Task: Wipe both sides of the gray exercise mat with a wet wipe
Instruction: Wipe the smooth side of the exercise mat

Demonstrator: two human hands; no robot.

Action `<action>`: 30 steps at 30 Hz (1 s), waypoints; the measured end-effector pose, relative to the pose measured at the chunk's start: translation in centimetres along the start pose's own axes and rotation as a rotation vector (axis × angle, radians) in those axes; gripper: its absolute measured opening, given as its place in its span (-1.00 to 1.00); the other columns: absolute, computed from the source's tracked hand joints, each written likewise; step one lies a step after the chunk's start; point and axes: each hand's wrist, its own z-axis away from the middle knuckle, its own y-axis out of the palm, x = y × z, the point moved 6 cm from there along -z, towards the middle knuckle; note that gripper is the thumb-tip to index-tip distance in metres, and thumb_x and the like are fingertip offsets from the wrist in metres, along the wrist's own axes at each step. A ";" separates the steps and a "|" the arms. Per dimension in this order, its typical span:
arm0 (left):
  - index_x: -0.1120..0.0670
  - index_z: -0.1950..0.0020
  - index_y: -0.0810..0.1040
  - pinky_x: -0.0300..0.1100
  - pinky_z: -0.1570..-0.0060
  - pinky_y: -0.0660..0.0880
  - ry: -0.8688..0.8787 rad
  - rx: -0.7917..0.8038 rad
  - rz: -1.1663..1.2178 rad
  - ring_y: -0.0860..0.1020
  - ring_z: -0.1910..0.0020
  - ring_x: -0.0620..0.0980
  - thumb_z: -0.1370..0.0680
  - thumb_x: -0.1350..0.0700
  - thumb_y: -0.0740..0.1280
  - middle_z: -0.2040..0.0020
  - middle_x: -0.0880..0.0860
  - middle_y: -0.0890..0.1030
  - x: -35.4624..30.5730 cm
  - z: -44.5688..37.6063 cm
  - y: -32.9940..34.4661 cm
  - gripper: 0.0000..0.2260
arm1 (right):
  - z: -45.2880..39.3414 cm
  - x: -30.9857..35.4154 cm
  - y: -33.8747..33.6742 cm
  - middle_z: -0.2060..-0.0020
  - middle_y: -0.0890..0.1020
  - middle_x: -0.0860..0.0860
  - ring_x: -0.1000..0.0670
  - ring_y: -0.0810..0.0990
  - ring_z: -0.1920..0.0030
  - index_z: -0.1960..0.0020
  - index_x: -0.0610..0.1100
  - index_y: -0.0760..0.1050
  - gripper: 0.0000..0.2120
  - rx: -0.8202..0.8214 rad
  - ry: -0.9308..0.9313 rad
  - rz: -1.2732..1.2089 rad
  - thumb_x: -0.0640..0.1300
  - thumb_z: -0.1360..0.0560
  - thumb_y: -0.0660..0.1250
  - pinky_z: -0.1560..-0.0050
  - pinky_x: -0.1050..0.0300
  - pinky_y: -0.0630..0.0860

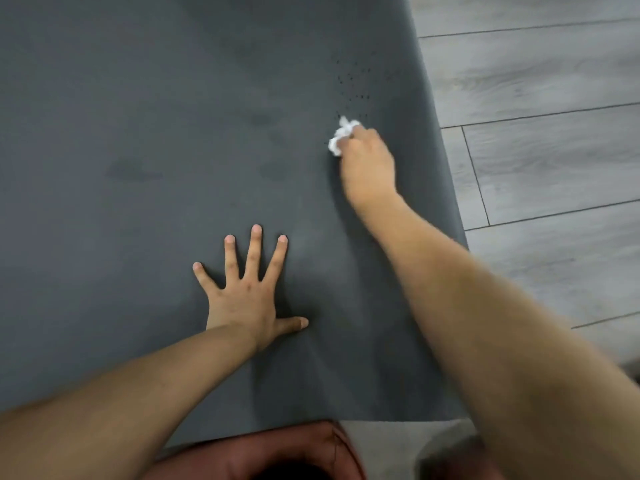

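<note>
Two hands are on the gray exercise mat, which lies flat across the gray plank floor and fills most of the view. Left hand is planted palm down, fingers straight and spread wide, pressing the mat near its close edge. Right hand reaches further out toward the mat's right edge, its grip curled around a crumpled white wet wipe that touches the surface. Just beyond the wipe sits a scatter of small dark specks. Faint darker patches mark the mat's middle. Reddish-brown fabric shows at the bottom.
</note>
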 end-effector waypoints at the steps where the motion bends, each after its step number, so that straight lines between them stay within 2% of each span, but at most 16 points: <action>1: -0.16 -0.44 -0.67 0.55 -0.41 -0.05 -0.002 -0.003 0.005 -0.45 -0.55 0.29 -0.33 -0.62 0.17 -0.50 0.02 -0.62 0.0 0.0 0.0 0.17 | -0.7 -4.5 -1.0 -0.20 0.54 -0.12 -0.15 0.49 -0.16 -0.15 -0.16 0.57 -0.71 0.039 0.126 0.070 -0.22 -0.57 0.12 -0.10 0.10 0.32; 3: -0.16 -0.44 -0.66 0.56 -0.41 -0.06 -0.005 -0.004 -0.005 -0.46 -0.55 0.29 -0.33 -0.63 0.16 -0.50 0.03 -0.62 0.0 -0.1 0.0 0.17 | -0.4 -10.9 -2.8 -0.05 0.53 -0.17 -0.21 0.49 -0.04 -0.05 -0.21 0.59 -0.72 0.030 0.321 0.101 -0.34 -0.50 0.14 0.00 0.01 0.35; 4: -0.16 -0.44 -0.66 0.56 -0.41 -0.07 -0.006 0.001 -0.011 -0.46 -0.55 0.29 -0.33 -0.63 0.16 -0.50 0.03 -0.62 -0.1 -0.1 0.0 0.17 | 0.1 -11.6 -3.0 0.01 0.52 -0.17 -0.21 0.49 -0.01 0.03 -0.21 0.60 -0.71 0.013 0.366 0.078 -0.39 -0.46 0.13 0.04 0.01 0.35; 7: -0.16 -0.46 -0.65 0.56 -0.41 -0.07 -0.014 0.004 -0.002 -0.46 -0.55 0.29 -0.32 -0.63 0.18 -0.51 0.03 -0.61 -0.4 -0.1 0.0 0.18 | 1.3 -6.6 -2.3 0.03 0.59 -0.15 -0.19 0.51 -0.12 0.11 -0.16 0.61 -0.70 -0.029 0.438 -0.031 -0.42 -0.41 0.16 -0.05 0.08 0.39; 8: -0.16 -0.46 -0.65 0.56 -0.41 -0.07 -0.015 0.002 -0.004 -0.46 -0.55 0.29 -0.32 -0.63 0.19 -0.51 0.03 -0.61 -0.4 -0.2 0.0 0.19 | 1.9 -3.6 -1.9 0.09 0.62 -0.15 -0.19 0.55 -0.06 0.20 -0.14 0.60 -0.73 -0.036 0.394 -0.098 -0.42 -0.34 0.20 0.01 0.10 0.42; 10: -0.16 -0.46 -0.64 0.57 -0.41 -0.06 -0.016 0.010 -0.005 -0.45 -0.55 0.28 -0.32 -0.62 0.20 -0.51 0.02 -0.61 -0.4 -0.2 0.0 0.19 | 3.6 4.0 -1.0 0.24 0.64 -0.17 -0.19 0.63 0.10 0.36 -0.08 0.50 -0.78 -0.030 0.115 -0.191 -0.39 -0.16 0.29 0.19 0.16 0.48; 12: -0.17 -0.47 -0.63 0.56 -0.41 -0.05 -0.013 0.010 0.004 -0.45 -0.56 0.27 -0.32 -0.62 0.21 -0.51 0.01 -0.61 -0.4 -0.2 -0.1 0.19 | 6.1 9.3 0.5 0.10 0.64 -0.15 -0.18 0.61 -0.04 0.26 -0.10 0.54 -0.79 0.093 -0.101 -0.209 -0.38 -0.23 0.33 0.11 0.17 0.49; 14: -0.17 -0.46 -0.64 0.55 -0.42 -0.05 -0.014 0.000 0.006 -0.45 -0.56 0.26 -0.32 -0.62 0.20 -0.51 0.00 -0.61 -0.3 -0.3 0.0 0.18 | 5.7 7.4 0.1 -0.01 0.60 -0.09 -0.13 0.57 -0.08 0.10 -0.11 0.59 -0.84 0.047 -0.204 -0.103 -0.30 -0.38 0.31 0.07 0.14 0.44; 15: -0.18 -0.46 -0.64 0.55 -0.42 -0.05 -0.015 -0.002 0.003 -0.44 -0.56 0.27 -0.32 -0.63 0.18 -0.51 0.00 -0.60 -0.2 -0.2 0.0 0.17 | 4.4 3.7 -0.2 -0.06 0.59 -0.08 -0.13 0.55 -0.08 0.04 -0.11 0.60 -0.84 0.025 -0.141 -0.029 -0.25 -0.45 0.27 0.03 0.11 0.42; 17: -0.17 -0.45 -0.65 0.55 -0.42 -0.05 -0.009 -0.011 -0.005 -0.44 -0.56 0.28 -0.32 -0.64 0.15 -0.52 0.01 -0.60 -0.1 -0.1 0.2 0.16 | 1.7 -5.7 -1.7 -0.13 0.57 -0.12 -0.18 0.52 -0.11 -0.07 -0.16 0.57 -0.79 0.045 0.144 0.092 -0.23 -0.52 0.21 -0.02 0.06 0.42; 19: -0.17 -0.45 -0.65 0.56 -0.42 -0.06 0.002 -0.020 -0.008 -0.44 -0.56 0.28 -0.32 -0.64 0.14 -0.51 0.02 -0.60 -0.1 0.0 0.3 0.16 | 1.6 -12.2 -2.9 -0.06 0.56 -0.15 -0.21 0.52 -0.07 -0.03 -0.20 0.58 -0.76 0.057 0.375 0.135 -0.30 -0.47 0.18 0.07 0.05 0.40; 23: -0.18 -0.44 -0.66 0.57 -0.41 -0.07 -0.003 -0.004 0.003 -0.45 -0.55 0.28 -0.31 -0.65 0.14 -0.50 0.01 -0.61 -0.2 -0.1 0.2 0.17 | 3.9 -6.7 -1.9 0.02 0.56 -0.14 -0.17 0.49 -0.09 0.11 -0.16 0.58 -0.72 -0.030 0.432 -0.019 -0.40 -0.42 0.14 0.07 0.10 0.35; 25: -0.18 -0.44 -0.65 0.57 -0.41 -0.07 -0.010 0.003 -0.006 -0.45 -0.56 0.27 -0.30 -0.65 0.15 -0.50 0.00 -0.62 -0.1 -0.2 0.2 0.17 | 5.6 -0.3 -0.7 0.13 0.59 -0.17 -0.20 0.54 0.00 0.20 -0.13 0.55 -0.77 0.013 0.293 -0.168 -0.42 -0.35 0.22 0.11 0.12 0.36; 27: -0.19 -0.45 -0.64 0.56 -0.41 -0.07 -0.015 0.018 -0.004 -0.46 -0.56 0.26 -0.29 -0.65 0.16 -0.49 -0.01 -0.63 -0.1 -0.2 0.3 0.18 | 8.3 6.9 0.6 0.11 0.61 -0.19 -0.22 0.57 -0.01 0.18 -0.13 0.55 -0.77 0.121 -0.001 -0.212 -0.41 -0.28 0.30 0.09 0.08 0.47; 28: -0.19 -0.45 -0.64 0.56 -0.42 -0.07 -0.015 0.021 0.001 -0.46 -0.56 0.25 -0.29 -0.65 0.17 -0.49 -0.01 -0.63 -0.2 -0.2 0.2 0.18 | 9.4 8.5 0.9 0.07 0.62 -0.17 -0.20 0.58 -0.02 0.16 -0.13 0.56 -0.80 0.160 -0.098 -0.238 -0.38 -0.30 0.34 0.08 0.06 0.51; 30: -0.20 -0.46 -0.64 0.55 -0.42 -0.07 -0.015 0.022 0.010 -0.46 -0.56 0.25 -0.30 -0.64 0.17 -0.50 -0.02 -0.62 -0.1 -0.1 0.0 0.17 | 9.1 6.6 0.0 0.01 0.63 -0.10 -0.13 0.60 0.02 0.16 -0.09 0.58 -0.87 0.058 -0.211 -0.203 -0.26 -0.37 0.31 0.12 0.12 0.50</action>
